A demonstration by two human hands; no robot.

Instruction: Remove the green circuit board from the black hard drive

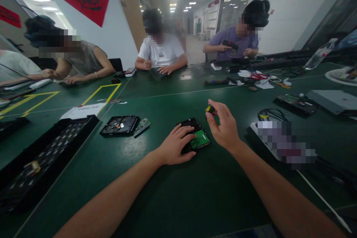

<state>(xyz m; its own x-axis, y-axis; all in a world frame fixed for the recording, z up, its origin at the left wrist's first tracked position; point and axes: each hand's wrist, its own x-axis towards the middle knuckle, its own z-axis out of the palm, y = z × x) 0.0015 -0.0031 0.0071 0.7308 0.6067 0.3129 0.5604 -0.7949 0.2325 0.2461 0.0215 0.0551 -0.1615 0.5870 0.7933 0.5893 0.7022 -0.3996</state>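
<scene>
My left hand (178, 144) lies with fingers spread over a hard drive (190, 122), touching it from its left side. The drive's green circuit board (200, 139) faces up and is partly covered by my fingers. Raised just to the right of the drive, my right hand (224, 124) pinches a small screwdriver (209, 109) with a dark and yellow handle between thumb and fingers. Most of its shaft is hidden or too small to make out. The screwdriver is apart from the drive.
An opened hard drive (119, 125) lies to the left beside a loose circuit board (142, 127). A long black tray (47, 156) runs along the left. Rightward are another drive (297, 104), a grey box (331, 102) and a plastic bottle (320, 54). Several people sit across the green table (156, 200).
</scene>
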